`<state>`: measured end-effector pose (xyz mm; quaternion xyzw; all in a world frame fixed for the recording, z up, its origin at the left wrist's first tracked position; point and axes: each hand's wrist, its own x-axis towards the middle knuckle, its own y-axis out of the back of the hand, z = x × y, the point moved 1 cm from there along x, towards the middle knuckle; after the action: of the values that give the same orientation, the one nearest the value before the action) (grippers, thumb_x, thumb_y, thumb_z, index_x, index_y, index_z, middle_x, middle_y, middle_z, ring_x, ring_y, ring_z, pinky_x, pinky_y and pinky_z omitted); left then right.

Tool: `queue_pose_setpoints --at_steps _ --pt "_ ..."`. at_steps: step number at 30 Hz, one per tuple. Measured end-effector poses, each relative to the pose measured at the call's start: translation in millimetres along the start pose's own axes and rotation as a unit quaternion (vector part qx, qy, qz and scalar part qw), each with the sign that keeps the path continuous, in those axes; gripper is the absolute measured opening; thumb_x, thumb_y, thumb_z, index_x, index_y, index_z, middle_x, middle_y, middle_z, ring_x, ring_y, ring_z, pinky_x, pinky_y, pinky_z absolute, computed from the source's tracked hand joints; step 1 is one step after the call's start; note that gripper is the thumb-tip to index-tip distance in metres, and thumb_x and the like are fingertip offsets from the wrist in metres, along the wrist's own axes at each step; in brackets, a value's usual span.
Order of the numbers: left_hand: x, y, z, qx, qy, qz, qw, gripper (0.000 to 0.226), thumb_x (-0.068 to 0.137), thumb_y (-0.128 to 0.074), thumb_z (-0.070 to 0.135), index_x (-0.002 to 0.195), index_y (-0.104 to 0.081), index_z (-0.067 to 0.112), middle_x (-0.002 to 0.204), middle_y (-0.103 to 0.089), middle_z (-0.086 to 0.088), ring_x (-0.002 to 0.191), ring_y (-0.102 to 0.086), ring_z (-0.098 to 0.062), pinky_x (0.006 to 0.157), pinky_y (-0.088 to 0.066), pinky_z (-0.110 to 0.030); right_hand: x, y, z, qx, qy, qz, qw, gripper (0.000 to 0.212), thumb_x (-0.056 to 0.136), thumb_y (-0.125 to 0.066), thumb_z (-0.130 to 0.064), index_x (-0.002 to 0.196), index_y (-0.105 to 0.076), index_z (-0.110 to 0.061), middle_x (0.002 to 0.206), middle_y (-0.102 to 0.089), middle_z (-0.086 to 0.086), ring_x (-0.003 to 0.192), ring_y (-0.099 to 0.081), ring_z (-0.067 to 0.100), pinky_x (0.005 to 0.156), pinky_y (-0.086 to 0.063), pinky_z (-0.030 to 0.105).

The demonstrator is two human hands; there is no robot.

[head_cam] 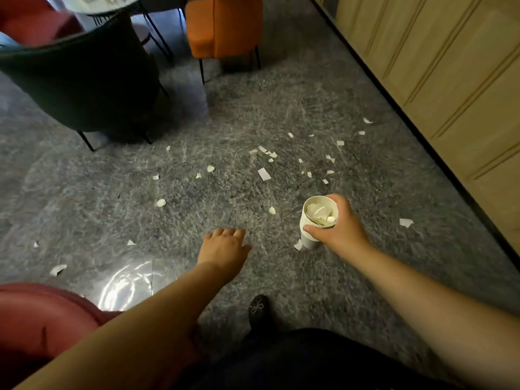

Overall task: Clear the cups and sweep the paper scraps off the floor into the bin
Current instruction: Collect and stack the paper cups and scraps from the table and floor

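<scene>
A: Item 1 — cups?
B: A stack of white paper cups (312, 229), upright, gripped round its upper part by the right hand (339, 225); thumb on the near side, fingers curled behind. Torn paper pieces sit in the top cup.

A: Item 2 — left hand?
B: The left hand (225, 246) reaches low over the floor (140, 215), fingers straight and together, holding nothing.

A: Item 3 — scraps?
B: White paper scraps (264, 174) scattered over the grey floor, mostly ahead of both hands; 1 scrap lies just beside the stack's base.

A: Surroundings?
B: A dark chair (84, 80), an orange chair (225, 26), a red seat (42, 319) — and wood panelling (450, 80) on the right.
</scene>
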<state>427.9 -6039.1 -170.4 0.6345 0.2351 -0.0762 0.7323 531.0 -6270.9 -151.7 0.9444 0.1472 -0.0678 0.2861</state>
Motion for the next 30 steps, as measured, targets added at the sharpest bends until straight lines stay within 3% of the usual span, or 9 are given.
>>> queue_pose_setpoints --at_steps 3,4,9,24,30 --pt "35.6 28.1 -29.6 0.015 0.003 0.005 1.0 0.053 0.101 -0.035 0.05 0.147 -0.037 0.024 0.149 -0.044 -0.001 0.137 -0.037 -0.026 0.109 -0.031 -0.041 44.8 -13.8 -31.2 0.004 -0.002 0.004 1.0 0.067 0.066 -0.085 -0.025 0.114 -0.04 -0.036 0.104 -0.056 -0.009 0.091 -0.056 0.013 0.061 -0.04 0.009" --pt "46.6 36.9 -38.1 0.021 0.002 0.009 1.0 0.053 0.101 -0.035 0.05 0.147 -0.037 0.024 0.149 -0.044 -0.001 0.137 -0.037 -0.026 0.109 -0.031 -0.041 58.6 -17.9 -40.1 0.004 -0.001 0.009 1.0 0.067 0.066 -0.085 -0.023 0.115 -0.041 -0.034 0.102 -0.055 -0.009 0.09 -0.056 0.013 0.057 -0.039 0.008" --pt "96.1 70.7 -72.1 0.012 0.017 0.02 1.0 0.054 0.101 -0.035 0.05 0.149 -0.036 0.025 0.149 -0.044 -0.001 0.138 -0.036 -0.026 0.109 -0.031 -0.041 116.8 -37.1 -68.8 -0.002 0.004 0.004 1.0 0.072 0.063 -0.086 -0.029 0.119 -0.042 -0.033 0.111 -0.058 -0.005 0.096 -0.059 0.017 0.076 -0.047 0.029" --pt "297.7 176.6 -146.8 -0.025 0.096 0.041 0.994 0.053 0.102 -0.036 0.049 0.148 -0.035 0.023 0.149 -0.044 -0.001 0.137 -0.036 -0.026 0.109 -0.031 -0.041 378.4 -82.3 -157.6 -0.007 0.053 -0.057 0.997 0.079 0.064 -0.086 -0.028 0.129 -0.041 -0.026 0.113 -0.054 -0.007 0.1 -0.055 0.015 0.082 -0.042 0.028" --pt "376.0 235.0 -170.0 -0.038 0.129 0.052 0.99 0.049 0.102 -0.035 0.048 0.146 -0.038 0.025 0.147 -0.046 0.0 0.136 -0.038 -0.025 0.108 -0.031 -0.039 491.6 -86.4 -206.0 -0.012 0.074 -0.084 0.994 0.072 0.063 -0.087 -0.025 0.12 -0.043 -0.029 0.113 -0.057 -0.004 0.101 -0.057 0.018 0.085 -0.048 0.033"
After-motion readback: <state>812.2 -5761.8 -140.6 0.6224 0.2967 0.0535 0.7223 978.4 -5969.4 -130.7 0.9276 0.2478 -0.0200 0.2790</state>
